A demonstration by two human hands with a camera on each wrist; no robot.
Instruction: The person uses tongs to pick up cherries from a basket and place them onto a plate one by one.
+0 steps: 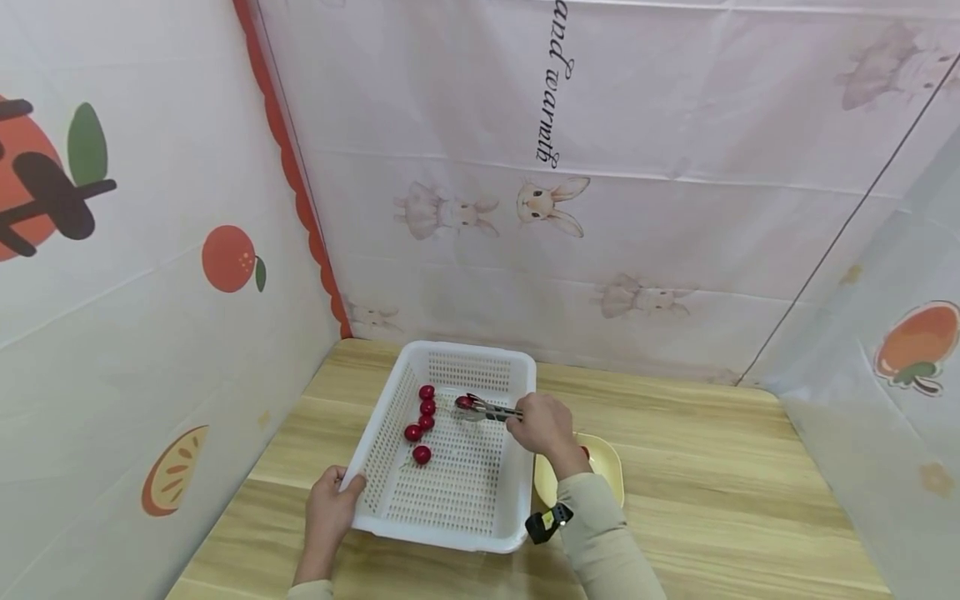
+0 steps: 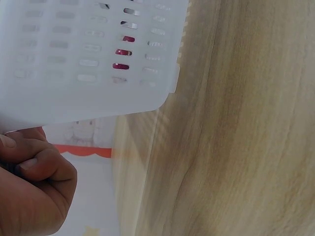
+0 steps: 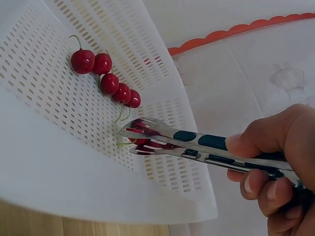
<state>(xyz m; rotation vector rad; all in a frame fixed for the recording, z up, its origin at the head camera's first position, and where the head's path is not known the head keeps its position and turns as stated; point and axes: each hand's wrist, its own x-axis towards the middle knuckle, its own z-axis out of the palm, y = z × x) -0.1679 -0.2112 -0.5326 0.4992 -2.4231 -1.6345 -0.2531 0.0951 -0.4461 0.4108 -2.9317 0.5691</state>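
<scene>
printed wall sheet: far left of the frame, white with red and orange fruit.
left hand: lower left of the frame, at the near left corner of the white basket; its fingers grip the rim, thumb over the top.
basket: lower middle of the frame, rectangular, walls and floor pierced with small slots.
loose cherries: five, dark red, in an uneven row along the left side of the basket floor; green stems show in the right wrist view.
held cherry: in the upper middle of the basket, between the tips of the metal tongs, a green stem poking out.
right hand: right of the frame's centre, over the basket's right rim, fingers curled round the tongs and pinching them.
black wristband: bottom of the frame, by the right sleeve.
yellow plate: just right of the basket, partly behind the right wrist; something red shows on it.
counter: wood-grained, reaching to the lower right.
</scene>
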